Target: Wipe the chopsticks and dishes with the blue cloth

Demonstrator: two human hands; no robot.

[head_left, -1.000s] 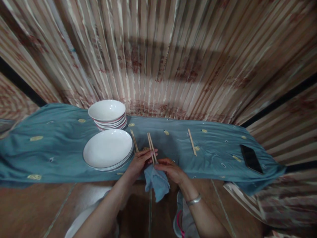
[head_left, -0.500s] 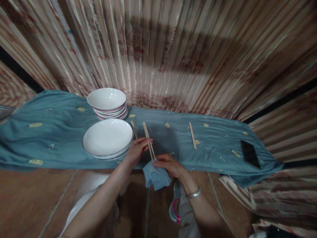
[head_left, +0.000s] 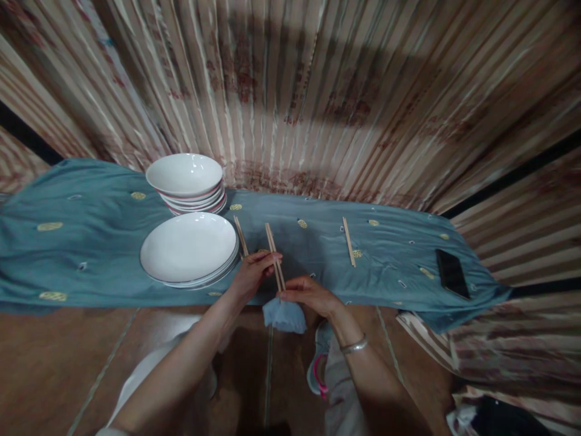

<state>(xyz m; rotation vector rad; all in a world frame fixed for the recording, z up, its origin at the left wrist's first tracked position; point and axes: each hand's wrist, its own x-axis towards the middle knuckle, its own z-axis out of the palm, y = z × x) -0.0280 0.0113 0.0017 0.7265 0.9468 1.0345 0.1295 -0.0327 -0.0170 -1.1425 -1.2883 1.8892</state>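
My left hand (head_left: 253, 274) pinches a pair of wooden chopsticks (head_left: 271, 239) around their middle, and they slant down toward me. At their lower ends, my right hand (head_left: 311, 295) closes its fingers on a light blue cloth (head_left: 284, 316) that hangs below the chopsticks. The cloth and fingers hide the chopsticks' near tips. Another pair of chopsticks (head_left: 240, 234) lies just behind my left hand, beside a stack of white plates (head_left: 190, 247). Farther right, more chopsticks (head_left: 349, 242) rest on the tablecloth.
Behind the plates stands a stack of white bowls (head_left: 185, 175) with red-marked sides. A black phone (head_left: 452, 274) lies near the right end of the narrow table, covered by a blue-green tablecloth (head_left: 104, 242). A pleated curtain (head_left: 281, 91) hangs along the back edge.
The cloth has gathered up and hangs shorter under my right hand, which still grips it at the chopsticks' lower ends. My left hand keeps its pinch. The whole view has shifted slightly.
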